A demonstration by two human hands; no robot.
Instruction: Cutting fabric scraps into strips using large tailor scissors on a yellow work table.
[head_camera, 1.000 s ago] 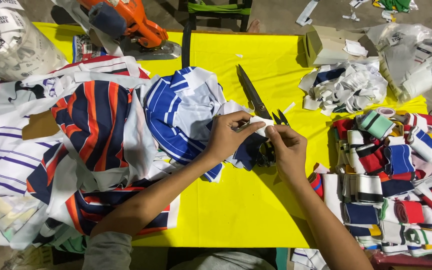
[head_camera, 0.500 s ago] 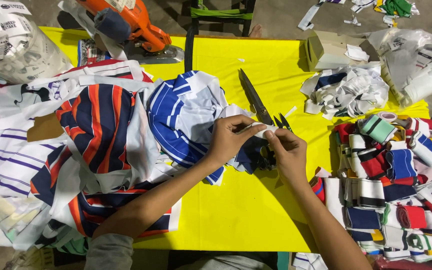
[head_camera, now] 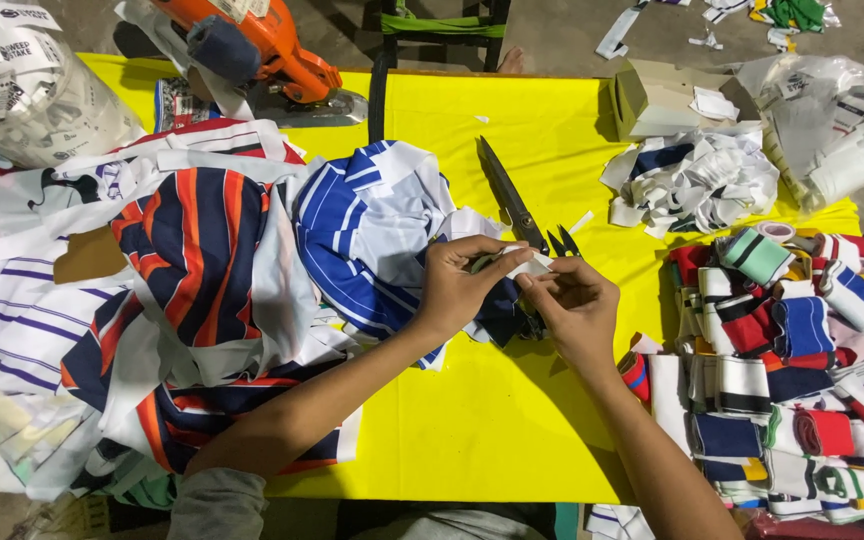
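We pinch a small white label (head_camera: 530, 264) between both hands: our left hand (head_camera: 459, 285) and our right hand (head_camera: 574, 308) each keep a closed grip on it, just above the yellow tabletop (head_camera: 472, 420). We judge it best to hold it taut beside the blue striped shirt (head_camera: 372, 235), clear of the scissors (head_camera: 512, 200).

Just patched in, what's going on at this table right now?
A person sits at a yellow table, pinching a small white tag between the left hand and right hand, over a dark cloth piece. Large scissors lie just beyond. Striped fabric is heaped at left, folded striped bands at right.
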